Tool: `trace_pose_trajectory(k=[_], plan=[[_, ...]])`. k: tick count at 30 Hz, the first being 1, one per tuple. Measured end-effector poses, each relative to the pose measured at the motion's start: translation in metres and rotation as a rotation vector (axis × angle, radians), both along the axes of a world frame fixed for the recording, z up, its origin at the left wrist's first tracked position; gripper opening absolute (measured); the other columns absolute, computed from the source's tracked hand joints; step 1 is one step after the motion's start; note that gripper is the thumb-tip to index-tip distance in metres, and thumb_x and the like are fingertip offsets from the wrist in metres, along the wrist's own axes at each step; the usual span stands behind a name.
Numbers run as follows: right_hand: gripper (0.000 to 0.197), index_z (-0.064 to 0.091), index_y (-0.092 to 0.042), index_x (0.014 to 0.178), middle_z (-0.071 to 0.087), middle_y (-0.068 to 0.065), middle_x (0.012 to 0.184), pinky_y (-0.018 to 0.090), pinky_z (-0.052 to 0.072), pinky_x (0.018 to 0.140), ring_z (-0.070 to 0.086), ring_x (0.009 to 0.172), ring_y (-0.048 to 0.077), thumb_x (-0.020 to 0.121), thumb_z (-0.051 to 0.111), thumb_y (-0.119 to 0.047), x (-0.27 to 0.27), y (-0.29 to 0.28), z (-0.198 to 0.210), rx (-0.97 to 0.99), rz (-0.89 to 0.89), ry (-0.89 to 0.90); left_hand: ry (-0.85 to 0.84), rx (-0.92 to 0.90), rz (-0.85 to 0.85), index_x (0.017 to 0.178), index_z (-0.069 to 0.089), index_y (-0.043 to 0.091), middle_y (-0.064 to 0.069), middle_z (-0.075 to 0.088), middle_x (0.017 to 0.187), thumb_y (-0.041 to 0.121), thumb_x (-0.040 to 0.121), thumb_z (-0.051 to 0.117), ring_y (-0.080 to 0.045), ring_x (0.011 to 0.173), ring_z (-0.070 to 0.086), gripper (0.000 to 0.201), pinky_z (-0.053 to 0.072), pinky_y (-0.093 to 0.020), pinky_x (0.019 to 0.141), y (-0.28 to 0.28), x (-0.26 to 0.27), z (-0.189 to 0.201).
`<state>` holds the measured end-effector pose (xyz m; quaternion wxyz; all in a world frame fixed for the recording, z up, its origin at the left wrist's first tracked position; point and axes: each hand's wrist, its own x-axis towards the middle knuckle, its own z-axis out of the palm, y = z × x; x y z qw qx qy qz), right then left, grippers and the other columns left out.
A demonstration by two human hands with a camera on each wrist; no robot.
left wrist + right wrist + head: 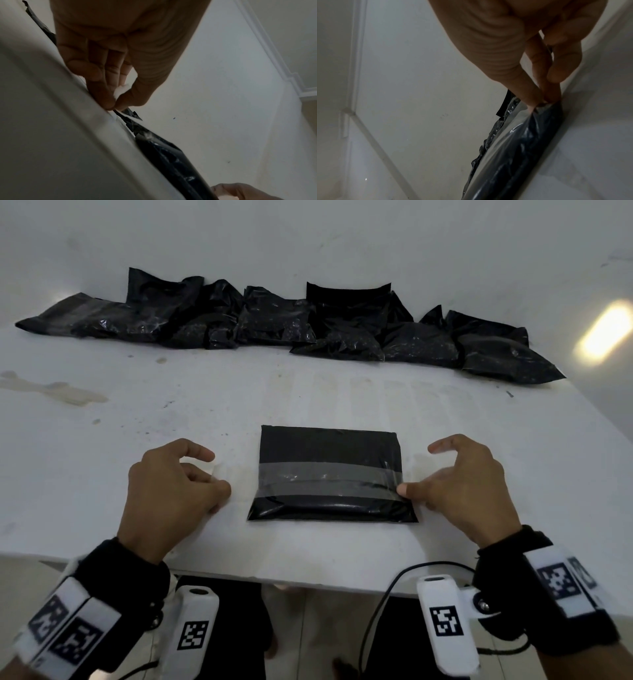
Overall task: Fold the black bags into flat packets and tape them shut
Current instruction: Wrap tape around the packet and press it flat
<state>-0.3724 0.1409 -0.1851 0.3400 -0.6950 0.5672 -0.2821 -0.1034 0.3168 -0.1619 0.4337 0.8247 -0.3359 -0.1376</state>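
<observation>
White and scuffed, the table (102,440) ran back to a pale wall, with a yellowish stain near its left edge. Along the far side lay a row of black bags (274,323), some lumpy and crumpled, a few at the left end showing what looked like tape; whether each was finished could not be told.

On the left, the left hand (171,484) rested on the table beside the packet, apart from it. Its thumb and forefinger were pinched on a scrap of clear tape (120,90), best seen in the left wrist view, with the other fingers curled in.

In the middle, near the front edge, lay the packet (329,446), folded flat and rectangular. A band of clear tape ran across it from side to side, over the fold line.

On the right, the right hand (469,484) had its thumb tip touching the packet's right edge where the band ended. The right wrist view showed thumb and finger pinched together on that tape end, at the packet's corner (546,116), the remaining fingers arched above the table.

Judging by this, the packet was folded and nearly sealed; what seemed left was to press or trim the tape ends, set it aside, and go on with any bags in the row not yet done.

No brand or readable writing showed. Only square black-and-white coded markers (445,619) appeared on the wrist-worn cameras.
</observation>
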Motion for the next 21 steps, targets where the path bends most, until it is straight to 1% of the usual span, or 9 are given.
trace_pose_trajectory(k=[4,7,9,11,14,16,18,19,21], plan=[[0.072,0.052,-0.029,0.107,0.071,0.005,0.075,0.047,0.056,0.08,0.068,0.08,0.031,0.051,0.096,-0.032,0.002,-0.001,0.0,-0.031,0.011,0.061,-0.044,0.035,0.006,0.091,0.065,0.016,0.004,0.068,0.053,0.004,0.065,0.078,-0.003,0.05,0.061,0.031,0.042,-0.023,0.061,-0.001,0.001,0.001],[0.077,0.05,-0.029,0.108,0.07,0.009,0.082,0.047,0.056,0.079,0.067,0.08,0.031,0.048,0.096,-0.036,0.002,-0.003,-0.001,-0.038,0.004,0.096,-0.1,0.075,0.007,0.095,0.065,0.016,0.003,0.069,0.059,0.009,0.066,0.081,-0.007,0.058,0.065,0.033,0.044,-0.023,0.062,0.0,0.003,0.001],[0.079,0.049,-0.03,0.109,0.069,0.011,0.088,0.046,0.055,0.079,0.067,0.081,0.031,0.046,0.096,-0.04,0.001,-0.003,-0.001,-0.037,0.002,0.11,-0.15,0.111,0.012,0.1,0.065,0.017,0.003,0.07,0.073,0.016,0.068,0.082,-0.015,0.069,0.066,0.036,0.045,-0.028,0.066,0.0,0.005,0.001],[0.08,0.049,-0.029,0.11,0.069,0.012,0.09,0.046,0.055,0.08,0.067,0.083,0.031,0.047,0.095,-0.041,0.001,-0.003,-0.001,-0.029,0.005,0.109,-0.269,0.143,0.026,0.109,0.063,0.018,-0.001,0.066,0.097,0.024,0.07,0.082,-0.021,0.081,0.064,0.044,0.045,-0.032,0.073,0.0,0.007,0.003],[0.081,0.048,-0.03,0.11,0.069,0.012,0.089,0.047,0.055,0.081,0.067,0.084,0.032,0.044,0.093,-0.043,0.0,-0.002,-0.002,-0.003,0.004,0.091,-0.484,0.029,-0.017,0.121,0.058,0.015,-0.01,0.052,0.122,0.023,0.078,0.075,-0.029,0.107,0.054,0.046,0.041,-0.036,0.082,-0.002,-0.004,0.011],[0.083,0.048,-0.032,0.109,0.069,0.012,0.088,0.047,0.055,0.081,0.067,0.083,0.032,0.039,0.09,-0.048,0.0,-0.002,-0.002,0.013,-0.001,0.089,-0.568,-0.067,-0.168,0.125,0.057,0.013,-0.009,0.05,0.128,0.022,0.087,0.066,-0.024,0.119,0.043,0.04,0.036,-0.031,0.087,-0.006,-0.023,0.019],[0.083,0.047,-0.033,0.108,0.069,0.012,0.087,0.047,0.055,0.08,0.067,0.082,0.031,0.038,0.088,-0.049,0.001,-0.002,-0.002,0.021,-0.003,0.089,-0.611,-0.066,-0.428,0.135,0.052,0.014,-0.005,0.048,0.14,0.033,0.094,0.053,-0.017,0.13,0.036,0.045,0.035,-0.029,0.101,-0.014,-0.047,0.021],[0.082,0.047,-0.033,0.108,0.069,0.012,0.086,0.047,0.055,0.08,0.067,0.082,0.031,0.039,0.089,-0.048,0.001,-0.002,-0.002,0.022,-0.003,0.094,-0.615,-0.013,-0.591,0.143,0.044,0.015,-0.003,0.041,0.15,0.041,0.096,0.044,-0.016,0.139,0.029,0.053,0.029,-0.031,0.11,-0.019,-0.059,0.02],[0.081,0.046,-0.032,0.109,0.069,0.012,0.086,0.047,0.055,0.08,0.067,0.081,0.031,0.044,0.092,-0.044,0.001,-0.001,-0.001,0.016,-0.002,0.109,-0.655,0.182,-0.863,0.156,0.017,0.019,0.002,0.009,0.164,0.057,0.097,0.023,-0.012,0.15,0.0,0.07,0.004,-0.03,0.121,-0.027,-0.08,0.012]])
